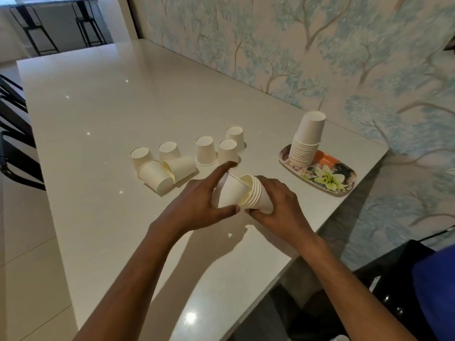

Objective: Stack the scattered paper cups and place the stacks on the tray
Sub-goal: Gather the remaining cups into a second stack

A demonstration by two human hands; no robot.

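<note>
White paper is the only material in play on the pale worktop (103, 114). The person's left hand (197, 207) holds a single cup (229, 193) on its side, thumb under it and forefinger stretched over its base, and feeds it toward a short nested stack (258, 195) that the right hand (278, 205) grips from the other side, fingers curled round the outermost cup. The two meet in mid-air above the worktop, nearer its right edge than its left; how far the single cup has seated cannot be told.

On the floral tray (344, 179), which lies close to the worktop's right edge, a tall leaning stack (306, 143) already stands at the far end. Seven loose cups remain toward the middle of the worktop: five upside down on their rims, namely three in a tight cluster (227, 150) and two further left (154, 153), and two tipped on their sides (170, 172), touching each other just in front of that left pair.

The step in hand, then, looks like building a second stack, with the task roughly halfway along. The next move likely calls for pressing the single cup home so the rims line up, then freeing the left hand to fetch another. The upturned cluster is nearest; the tipped pair will need turning so their mouths face the same way as the stack.
</note>
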